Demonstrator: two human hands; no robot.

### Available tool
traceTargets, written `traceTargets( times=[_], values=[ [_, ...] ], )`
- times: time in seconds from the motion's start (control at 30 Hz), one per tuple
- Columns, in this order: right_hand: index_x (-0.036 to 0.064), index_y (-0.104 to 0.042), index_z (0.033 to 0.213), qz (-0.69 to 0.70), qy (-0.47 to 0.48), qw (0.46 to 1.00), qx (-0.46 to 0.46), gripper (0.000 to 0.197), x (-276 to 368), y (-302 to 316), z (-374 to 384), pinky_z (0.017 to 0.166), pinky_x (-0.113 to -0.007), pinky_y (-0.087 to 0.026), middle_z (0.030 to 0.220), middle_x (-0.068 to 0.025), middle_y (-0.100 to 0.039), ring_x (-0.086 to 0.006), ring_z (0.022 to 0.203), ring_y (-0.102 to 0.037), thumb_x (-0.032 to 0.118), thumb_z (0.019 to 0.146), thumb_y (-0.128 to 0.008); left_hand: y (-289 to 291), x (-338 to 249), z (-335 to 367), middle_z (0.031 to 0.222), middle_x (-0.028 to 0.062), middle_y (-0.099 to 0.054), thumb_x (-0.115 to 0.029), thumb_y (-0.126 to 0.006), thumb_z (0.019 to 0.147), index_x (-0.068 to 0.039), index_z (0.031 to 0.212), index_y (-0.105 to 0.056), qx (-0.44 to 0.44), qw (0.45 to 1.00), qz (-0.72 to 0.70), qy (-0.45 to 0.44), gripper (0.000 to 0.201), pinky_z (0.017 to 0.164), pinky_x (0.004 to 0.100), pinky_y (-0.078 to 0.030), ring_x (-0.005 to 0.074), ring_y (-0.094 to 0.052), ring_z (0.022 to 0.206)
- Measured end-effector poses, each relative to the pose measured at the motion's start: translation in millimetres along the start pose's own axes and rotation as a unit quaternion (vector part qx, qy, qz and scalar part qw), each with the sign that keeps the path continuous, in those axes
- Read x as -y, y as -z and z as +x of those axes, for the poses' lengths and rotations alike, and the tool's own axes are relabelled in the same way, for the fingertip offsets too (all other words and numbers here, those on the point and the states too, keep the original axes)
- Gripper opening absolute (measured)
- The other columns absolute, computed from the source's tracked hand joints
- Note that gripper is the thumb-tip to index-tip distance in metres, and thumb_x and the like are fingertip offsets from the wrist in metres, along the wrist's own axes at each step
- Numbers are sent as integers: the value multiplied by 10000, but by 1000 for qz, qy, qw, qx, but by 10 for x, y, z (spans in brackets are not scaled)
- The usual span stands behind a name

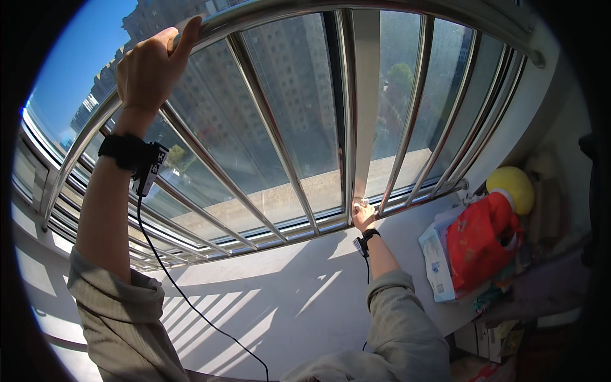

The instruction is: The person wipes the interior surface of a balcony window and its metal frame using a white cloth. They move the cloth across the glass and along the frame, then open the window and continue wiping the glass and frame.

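Note:
At the upper left my left hand (151,70) is closed round the thick top rail (254,14) of a shiny metal window guard, its thumb sticking up along the rail. Low by the window's middle, my right hand (365,218) reaches between the upright bars with its fingers closed. A small white crumpled cloth or tissue (361,202) shows at those fingertips, against the foot of the pale window post (366,114). Its exact kind is too small to make out. Each wrist wears a black strap with a small device and a cable.
Below the guard runs a white sill (254,305) striped with sunlight and shadow. On its right lie a red bag (480,242), a white and blue package (436,261) and a yellow round object (511,189). Behind the bars are glass panes, with tall buildings outside.

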State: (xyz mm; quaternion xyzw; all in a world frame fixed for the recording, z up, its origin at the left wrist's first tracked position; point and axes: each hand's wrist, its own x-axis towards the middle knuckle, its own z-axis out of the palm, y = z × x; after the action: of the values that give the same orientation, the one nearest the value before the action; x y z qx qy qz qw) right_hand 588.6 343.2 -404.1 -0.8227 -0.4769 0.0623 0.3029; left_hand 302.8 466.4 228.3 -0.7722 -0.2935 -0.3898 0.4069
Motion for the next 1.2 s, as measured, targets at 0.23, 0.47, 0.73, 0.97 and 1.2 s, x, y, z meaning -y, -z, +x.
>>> traceTargets(
  times=[0.23,0.47,0.73,0.97,1.2],
  values=[
    [24,-651,1066,253,132,923,-259,230,1195,1904,620,730,-345,-505,990,-158,-590,-308,894,-600,61,859,-559,45,-61,11,441,74,-495,-674,-359,948,-108,530,-485,-5,999,13,30,715,406,318,-446,217,-559,403],
    [10,-583,1104,127,348,838,-402,355,2127,3162,1171,908,-396,-490,1227,-158,-528,-360,1098,-563,-16,764,-683,82,-59,30,438,44,-499,-658,-400,945,-121,523,-521,20,998,-26,50,694,388,306,-426,184,-543,389],
    [-15,-572,777,-162,245,955,-40,206,669,1493,44,707,-461,-491,894,-187,-599,-376,826,-601,163,791,-674,109,-66,34,477,70,-533,-633,-419,944,-113,545,-522,51,994,-55,75,664,440,330,-452,223,-572,440],
    [-12,-445,649,260,152,926,-229,280,1375,2621,-154,615,-390,-427,777,-137,-530,-307,697,-542,77,795,-667,112,-57,18,416,48,-466,-635,-414,944,-110,495,-497,41,995,-68,63,696,393,308,-414,178,-511,377],
    [13,-441,707,338,343,838,-256,285,3132,3515,77,669,-260,-432,881,-70,-628,-182,761,-541,-84,714,-709,117,-57,17,419,53,-473,-633,-416,946,-99,500,-520,25,995,-73,59,703,389,310,-416,175,-504,369]
  ],
)
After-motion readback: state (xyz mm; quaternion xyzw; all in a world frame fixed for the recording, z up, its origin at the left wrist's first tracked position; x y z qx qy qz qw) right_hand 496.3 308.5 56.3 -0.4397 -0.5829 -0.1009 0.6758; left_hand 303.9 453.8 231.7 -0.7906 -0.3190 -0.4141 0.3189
